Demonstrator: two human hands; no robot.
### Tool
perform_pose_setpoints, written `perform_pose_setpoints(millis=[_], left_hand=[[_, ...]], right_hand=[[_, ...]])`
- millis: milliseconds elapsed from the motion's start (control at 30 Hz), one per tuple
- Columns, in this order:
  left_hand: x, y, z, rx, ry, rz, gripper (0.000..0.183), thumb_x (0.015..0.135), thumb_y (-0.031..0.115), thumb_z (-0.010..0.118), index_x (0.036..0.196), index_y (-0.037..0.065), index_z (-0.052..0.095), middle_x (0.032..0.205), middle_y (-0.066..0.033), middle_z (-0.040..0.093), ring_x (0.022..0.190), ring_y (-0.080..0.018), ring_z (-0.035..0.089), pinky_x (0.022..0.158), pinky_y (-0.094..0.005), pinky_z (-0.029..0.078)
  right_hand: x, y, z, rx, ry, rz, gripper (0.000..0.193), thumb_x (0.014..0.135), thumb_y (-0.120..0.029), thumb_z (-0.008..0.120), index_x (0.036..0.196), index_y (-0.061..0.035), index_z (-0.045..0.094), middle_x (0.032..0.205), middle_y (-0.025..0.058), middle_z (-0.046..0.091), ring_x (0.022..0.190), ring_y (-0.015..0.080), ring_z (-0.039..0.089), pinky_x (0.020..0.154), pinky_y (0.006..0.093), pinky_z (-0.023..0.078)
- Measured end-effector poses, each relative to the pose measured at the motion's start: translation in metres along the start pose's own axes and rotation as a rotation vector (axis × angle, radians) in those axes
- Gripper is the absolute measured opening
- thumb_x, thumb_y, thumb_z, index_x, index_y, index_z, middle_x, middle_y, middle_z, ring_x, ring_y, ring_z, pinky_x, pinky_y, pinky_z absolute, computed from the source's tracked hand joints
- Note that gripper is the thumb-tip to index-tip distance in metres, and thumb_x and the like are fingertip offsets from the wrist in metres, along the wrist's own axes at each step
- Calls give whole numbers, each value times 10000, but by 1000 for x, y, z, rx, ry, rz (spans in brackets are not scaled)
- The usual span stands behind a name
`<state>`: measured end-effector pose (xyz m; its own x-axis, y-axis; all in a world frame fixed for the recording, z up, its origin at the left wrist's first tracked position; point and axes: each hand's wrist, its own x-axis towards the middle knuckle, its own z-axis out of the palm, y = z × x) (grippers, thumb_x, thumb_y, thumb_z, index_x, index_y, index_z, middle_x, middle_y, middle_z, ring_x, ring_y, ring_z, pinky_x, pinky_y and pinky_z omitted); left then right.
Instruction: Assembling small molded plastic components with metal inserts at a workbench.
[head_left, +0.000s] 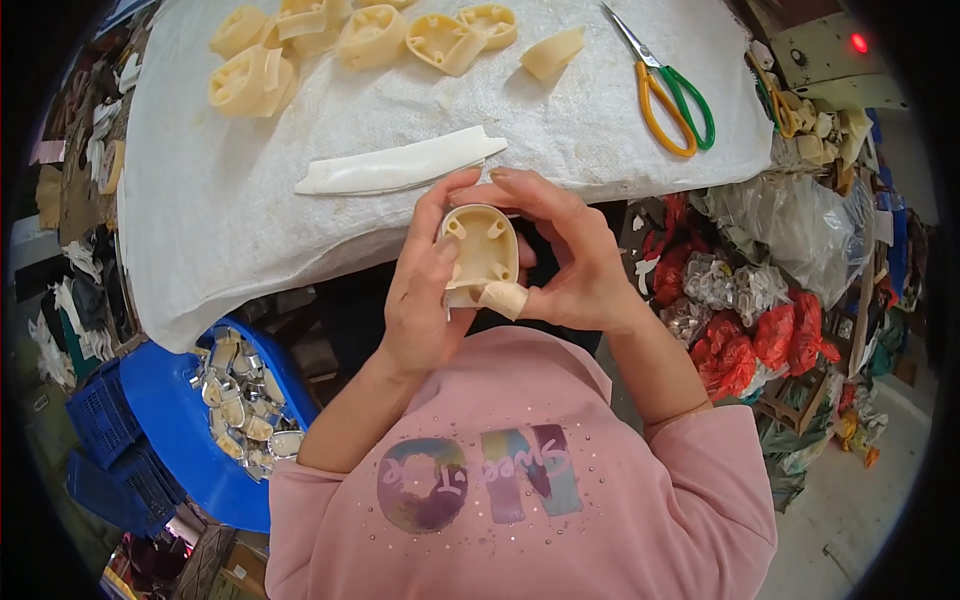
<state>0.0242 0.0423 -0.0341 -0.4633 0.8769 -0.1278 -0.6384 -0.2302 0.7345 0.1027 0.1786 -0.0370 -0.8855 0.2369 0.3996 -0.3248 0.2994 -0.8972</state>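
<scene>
Between my two hands is a hollow, D-shaped cream plastic shoe heel (488, 245), with small posts inside and its open side up. A pale band runs round its outer wall. My left hand (425, 275) wraps its left side, the thumb along the rim. My right hand (575, 245) curls round the far and right sides, and its thumb, wearing a cream cover (503, 298), presses at the near edge. Just beyond my fingers, a white strip (400, 163) lies across the cloth-covered table (320, 220).
Several more cream heels (372, 38) sit at the table's far left and middle. Scissors (668, 95) with orange and green handles lie far right. A blue tub (180, 420) of silvery-sided heels (240, 395) stands at lower left. Red plastic bags (760, 338) are heaped on the right.
</scene>
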Motion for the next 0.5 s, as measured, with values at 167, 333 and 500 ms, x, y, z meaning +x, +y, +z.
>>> perform_pose_setpoints(millis=[167, 333, 500], left_hand=[[-2, -6, 1, 159, 110, 81, 603, 908, 394, 430, 1380, 62, 253, 1164, -129, 495, 919, -201, 565, 754, -341, 502], [-2, 4, -4, -193, 3, 11, 561, 929, 408, 413, 1339, 40, 309, 1084, -143, 535, 872, -206, 583, 702, -307, 510], [-4, -1, -3, 88, 143, 39, 473, 920, 350, 465, 1257, 31, 376, 980, -140, 567, 789, -196, 588, 635, -311, 513]], right_hand=[[1, 5, 6, -3, 47, -22, 724, 638, -124, 788, 1291, -91, 477, 1140, 103, 605, 943, 248, 610, 751, 309, 517], [-3, 9, -1, 63, -102, -5, 734, 618, -113, 807, 1283, -104, 495, 1114, 67, 609, 807, 199, 574, 641, 260, 498], [-6, 8, 10, 182, -53, 41, 676, 629, -112, 806, 1247, -103, 534, 1125, 71, 591, 835, 186, 533, 602, 240, 472]])
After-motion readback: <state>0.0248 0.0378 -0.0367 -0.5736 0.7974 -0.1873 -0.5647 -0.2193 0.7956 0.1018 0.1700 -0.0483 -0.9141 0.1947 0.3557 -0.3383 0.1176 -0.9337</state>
